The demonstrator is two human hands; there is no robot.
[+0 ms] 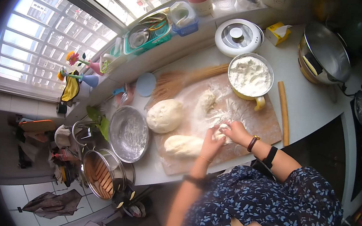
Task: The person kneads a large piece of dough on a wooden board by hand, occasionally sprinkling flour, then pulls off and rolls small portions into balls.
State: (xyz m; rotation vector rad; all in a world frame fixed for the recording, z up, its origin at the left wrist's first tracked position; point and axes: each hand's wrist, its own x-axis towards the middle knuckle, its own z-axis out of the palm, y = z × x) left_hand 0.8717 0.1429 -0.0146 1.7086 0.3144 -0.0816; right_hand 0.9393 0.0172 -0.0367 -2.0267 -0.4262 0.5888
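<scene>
Between my left hand (pixel 212 144) and my right hand (pixel 237 133), the fingers of both are closed around a small piece of dough (pixel 222 132) over the near part of a floured wooden board (pixel 191 168). An elongated lump of dough (pixel 182 146) lies just left of my left hand. Farther left rests a large round lump of dough (pixel 164 115). A small rough dough piece (pixel 206 101) sits in scattered flour above my hands. At the board's upper right stands a yellow-handled bowl of flour (pixel 250 75).
A wooden rolling pin (pixel 283 113) lies right of the board. An empty floured metal bowl (pixel 128 134) and a steamer pot (pixel 99 174) stand at the left. Behind are a broom-like bundle (pixel 184 80), a white lidded cooker (pixel 237 36) and a large steel pot (pixel 326 52).
</scene>
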